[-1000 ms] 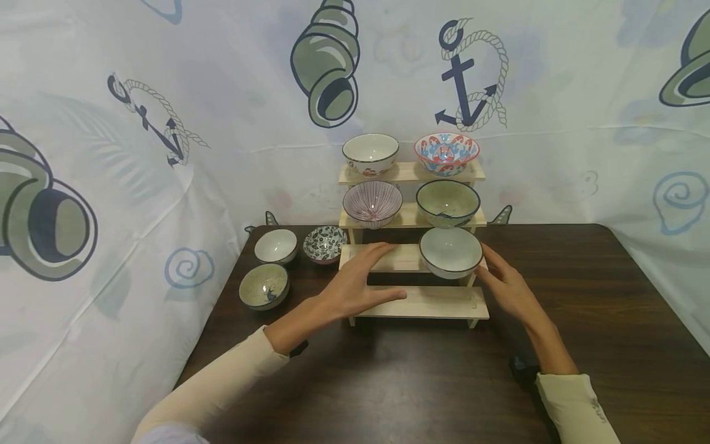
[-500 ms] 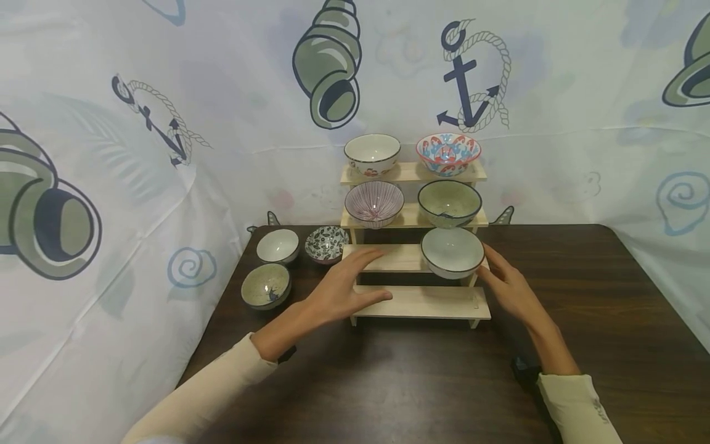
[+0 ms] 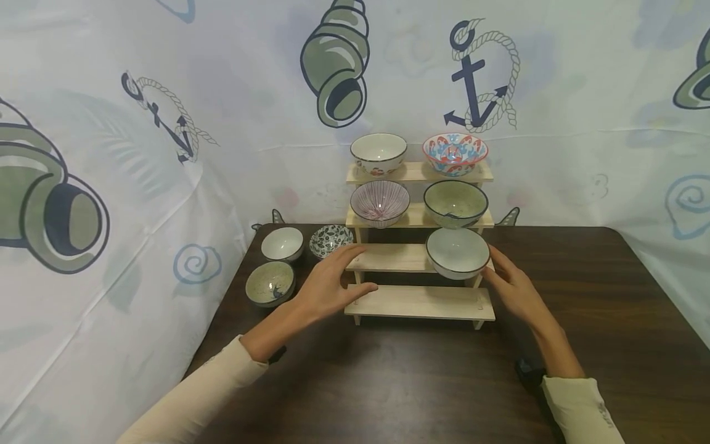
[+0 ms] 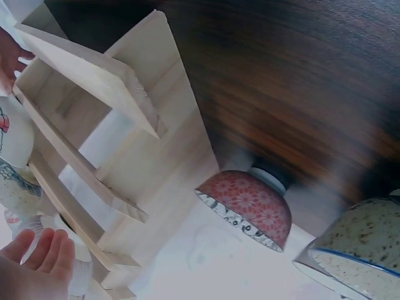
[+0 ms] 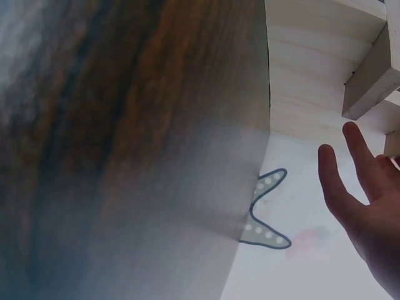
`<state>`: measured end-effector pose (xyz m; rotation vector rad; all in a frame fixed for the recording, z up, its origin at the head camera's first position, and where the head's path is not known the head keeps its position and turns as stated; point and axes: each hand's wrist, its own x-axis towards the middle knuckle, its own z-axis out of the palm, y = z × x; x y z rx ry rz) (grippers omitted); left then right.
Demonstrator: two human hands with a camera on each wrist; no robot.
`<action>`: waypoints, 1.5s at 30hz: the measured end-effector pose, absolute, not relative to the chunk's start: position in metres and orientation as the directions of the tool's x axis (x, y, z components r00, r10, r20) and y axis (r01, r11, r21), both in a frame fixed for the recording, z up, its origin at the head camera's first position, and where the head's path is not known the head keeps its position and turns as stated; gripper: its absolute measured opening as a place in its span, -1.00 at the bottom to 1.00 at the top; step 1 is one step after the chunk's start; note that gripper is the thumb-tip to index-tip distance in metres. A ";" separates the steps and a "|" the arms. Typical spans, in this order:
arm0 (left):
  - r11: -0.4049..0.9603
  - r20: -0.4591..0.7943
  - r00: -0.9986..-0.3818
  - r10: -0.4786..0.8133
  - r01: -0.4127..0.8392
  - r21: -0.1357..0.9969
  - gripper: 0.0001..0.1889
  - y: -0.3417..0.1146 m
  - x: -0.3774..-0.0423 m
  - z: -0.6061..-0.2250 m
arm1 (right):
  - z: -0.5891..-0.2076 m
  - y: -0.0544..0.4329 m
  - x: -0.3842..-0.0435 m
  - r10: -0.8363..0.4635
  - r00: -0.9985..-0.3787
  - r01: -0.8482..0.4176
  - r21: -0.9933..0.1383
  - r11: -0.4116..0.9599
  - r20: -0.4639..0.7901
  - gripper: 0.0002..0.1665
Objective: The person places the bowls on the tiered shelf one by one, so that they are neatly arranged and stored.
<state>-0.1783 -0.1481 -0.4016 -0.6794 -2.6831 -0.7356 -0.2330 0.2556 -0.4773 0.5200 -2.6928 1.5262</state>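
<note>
A white bowl with a dark rim (image 3: 458,253) sits at the right end of the third shelf down on a wooden stepped rack (image 3: 419,303). My right hand (image 3: 514,288) is at that bowl's right side, fingertips right at its rim. In the right wrist view its fingers (image 5: 333,181) are extended and spread beside the rack's side. My left hand (image 3: 327,285) hovers at the rack's left end with thumb and fingers apart, holding nothing. Behind it is a small bowl (image 3: 331,240), black-and-white patterned inside and red outside (image 4: 250,203).
Higher shelves bear a floral white bowl (image 3: 379,154), a red-and-blue bowl (image 3: 455,153), a purple-striped bowl (image 3: 379,203) and a green bowl (image 3: 456,203). Left of the rack, a plain white bowl (image 3: 282,244) and a speckled bowl (image 3: 270,283) stand on the dark table (image 3: 410,382).
My left hand has drawn back leftward, away from the white bowl toward the rack's left end. The right hand stays by the bowl; the view has shifted slightly.
</note>
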 end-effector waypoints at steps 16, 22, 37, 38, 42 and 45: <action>0.803 0.270 -0.927 0.260 0.363 0.473 -0.13 -0.166 -0.179 -0.407 | -0.476 0.255 -0.234 -0.278 -0.948 -0.278 -0.829 0.486 0.155 -0.22; 0.792 0.334 -0.904 0.268 0.404 0.457 -0.17 -0.177 -0.184 -0.413 | -0.477 0.256 -0.234 -0.275 -0.950 -0.271 -0.824 0.498 0.147 -0.21; 0.821 0.351 -0.905 0.241 0.383 0.423 -0.18 -0.200 -0.194 -0.424 | -0.476 0.256 -0.233 -0.272 -0.954 -0.252 -0.821 0.512 0.123 -0.19; 0.821 0.350 -0.906 0.239 0.381 0.425 -0.19 -0.200 -0.194 -0.424 | -0.476 0.256 -0.233 -0.270 -0.955 -0.251 -0.821 0.513 0.123 -0.19; 0.820 0.351 -0.907 0.232 0.377 0.431 -0.23 -0.203 -0.195 -0.425 | -0.477 0.256 -0.233 -0.268 -0.955 -0.255 -0.822 0.510 0.129 -0.20; 0.819 0.354 -0.908 0.226 0.373 0.435 -0.29 -0.206 -0.196 -0.426 | -0.477 0.256 -0.234 -0.270 -0.953 -0.262 -0.822 0.505 0.137 -0.20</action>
